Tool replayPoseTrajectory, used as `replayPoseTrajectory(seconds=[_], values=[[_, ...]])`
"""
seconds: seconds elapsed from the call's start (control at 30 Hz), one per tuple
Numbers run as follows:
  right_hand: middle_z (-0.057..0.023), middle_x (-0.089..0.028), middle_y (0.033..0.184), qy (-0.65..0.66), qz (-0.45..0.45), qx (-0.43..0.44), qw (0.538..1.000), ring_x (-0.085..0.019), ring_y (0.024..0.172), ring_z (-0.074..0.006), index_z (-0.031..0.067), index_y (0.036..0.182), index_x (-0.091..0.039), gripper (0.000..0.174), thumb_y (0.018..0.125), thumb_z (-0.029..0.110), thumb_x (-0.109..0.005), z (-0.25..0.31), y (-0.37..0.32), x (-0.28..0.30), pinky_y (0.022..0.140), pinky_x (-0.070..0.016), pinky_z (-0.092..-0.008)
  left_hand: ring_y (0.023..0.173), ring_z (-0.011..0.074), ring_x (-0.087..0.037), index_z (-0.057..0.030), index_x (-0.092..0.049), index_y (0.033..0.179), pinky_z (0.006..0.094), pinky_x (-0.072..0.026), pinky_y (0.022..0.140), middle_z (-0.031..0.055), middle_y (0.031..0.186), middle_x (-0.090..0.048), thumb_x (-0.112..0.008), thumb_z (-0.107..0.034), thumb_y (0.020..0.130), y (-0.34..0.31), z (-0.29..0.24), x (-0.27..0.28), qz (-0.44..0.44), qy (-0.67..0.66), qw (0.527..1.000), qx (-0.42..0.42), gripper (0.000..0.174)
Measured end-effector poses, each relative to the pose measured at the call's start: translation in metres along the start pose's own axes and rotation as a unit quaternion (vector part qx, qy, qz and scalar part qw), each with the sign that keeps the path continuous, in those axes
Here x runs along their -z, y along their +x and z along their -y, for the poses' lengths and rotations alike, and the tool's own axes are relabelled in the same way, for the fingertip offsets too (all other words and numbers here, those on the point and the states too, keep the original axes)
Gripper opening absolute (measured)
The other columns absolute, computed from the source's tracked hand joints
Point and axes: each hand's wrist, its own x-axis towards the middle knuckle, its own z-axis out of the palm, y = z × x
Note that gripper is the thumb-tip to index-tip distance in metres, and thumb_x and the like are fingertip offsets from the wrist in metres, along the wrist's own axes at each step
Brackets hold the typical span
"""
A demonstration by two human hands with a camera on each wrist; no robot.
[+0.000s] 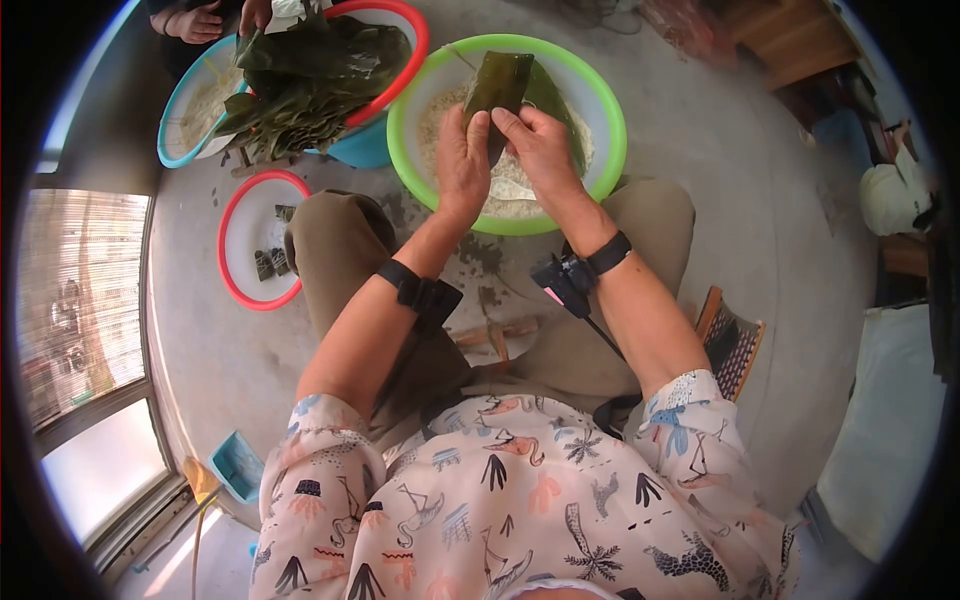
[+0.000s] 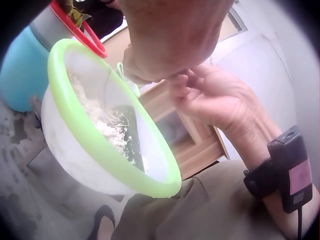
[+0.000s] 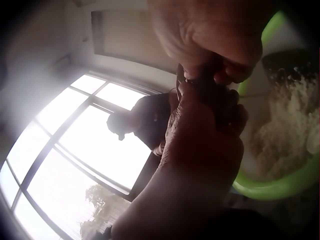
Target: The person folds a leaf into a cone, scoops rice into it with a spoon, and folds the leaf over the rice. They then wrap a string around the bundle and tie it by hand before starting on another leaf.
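Observation:
A broad dark green leaf (image 1: 500,88) stands up between my two hands, above a white basin with a light green rim (image 1: 398,150). My left hand (image 1: 464,165) pinches its lower left edge, thumb on the near side. On the lower right edge, my right hand (image 1: 548,160) pinches it the same way, the thumbs close together. Another green leaf (image 1: 553,105) leans in the basin behind my right hand. Pale rice grains (image 1: 440,112) fill the basin bottom, and a white spoon-like piece (image 1: 512,190) lies on them. Both wrist views show the hands meeting beside the basin, with the leaf mostly hidden by fingers.
Stacked leaves (image 1: 320,70) heap over a red-rimmed basin (image 1: 420,35) at the upper left. Beside it is a blue-rimmed basin (image 1: 163,130), with another person's hand (image 1: 200,22) behind. A smaller red-rimmed basin (image 1: 224,235) by my left knee holds several small dark leaf-wrapped parcels (image 1: 265,265).

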Motion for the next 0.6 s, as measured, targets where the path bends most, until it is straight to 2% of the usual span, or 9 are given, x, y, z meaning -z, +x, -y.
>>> replayPoseTrajectory(seconds=[0.07, 0.13, 0.37, 0.43, 0.6], values=[[0.0054, -0.055, 0.07, 0.026, 0.004, -0.012, 1.0, -0.046, 0.062, -0.0037, 0.0017, 0.086, -0.067, 0.024, 0.091, 0.025, -0.064, 0.002, -0.003, 0.0, 0.055, -0.0383, -0.0223, 0.094, 0.0128, -0.056, 0.0008, -0.053, 0.12, 0.0277, -0.0463, 0.083, 0.0068, 0.106, -0.061, -0.048, -0.021, 0.102, -0.003, -0.002, -0.001, 0.001, 0.019, 1.0, -0.008, 0.029], [0.0061, -0.056, 0.072, 0.065, 0.005, -0.029, 0.997, -0.044, 0.063, -0.0031, 0.0038, 0.089, -0.069, 0.022, 0.091, 0.026, -0.065, 0.005, -0.005, 0.0, 0.057, -0.0368, -0.0208, 0.092, 0.0298, -0.052, 0.0, -0.054, 0.109, 0.0379, -0.0415, 0.084, 0.0166, 0.098, -0.053, -0.05, -0.02, 0.099, -0.004, -0.006, -0.003, -0.011, 0.005, 1.0, -0.012, 0.022], [0.008, -0.055, 0.073, 0.092, 0.002, -0.059, 0.994, -0.04, 0.061, -0.0022, 0.0082, 0.088, -0.069, 0.017, 0.089, 0.026, -0.068, 0.006, -0.005, 0.0, 0.055, -0.0326, -0.0203, 0.093, 0.0343, -0.052, -0.0005, -0.055, 0.108, 0.0403, -0.041, 0.084, 0.0185, 0.099, -0.053, -0.05, -0.021, 0.099, -0.003, -0.013, 0.001, 0.003, 0.076, 0.996, -0.048, 0.023], [0.0088, -0.054, 0.073, 0.112, -0.023, -0.083, 0.99, -0.04, 0.061, -0.002, 0.0095, 0.087, -0.068, 0.017, 0.087, 0.026, -0.07, 0.007, -0.007, -0.002, 0.055, -0.0322, -0.0204, 0.089, 0.0356, -0.053, -0.0005, -0.055, 0.104, 0.0412, -0.0422, 0.081, 0.0196, 0.094, -0.055, -0.05, -0.022, 0.098, -0.003, -0.016, 0.001, 0.019, 0.079, 0.997, -0.017, 0.023], [0.0093, -0.056, 0.075, 0.124, -0.033, -0.08, 0.988, -0.04, 0.062, -0.0015, 0.0126, 0.089, -0.069, 0.014, 0.087, 0.026, -0.07, 0.004, -0.008, -0.002, 0.057, -0.0324, -0.0199, 0.08, 0.0381, -0.057, -0.0002, -0.054, 0.097, 0.0435, -0.0439, 0.072, 0.0215, 0.086, -0.057, -0.048, -0.024, 0.099, -0.004, -0.03, 0.002, 0.026, 0.087, 0.996, 0.013, 0.025]])
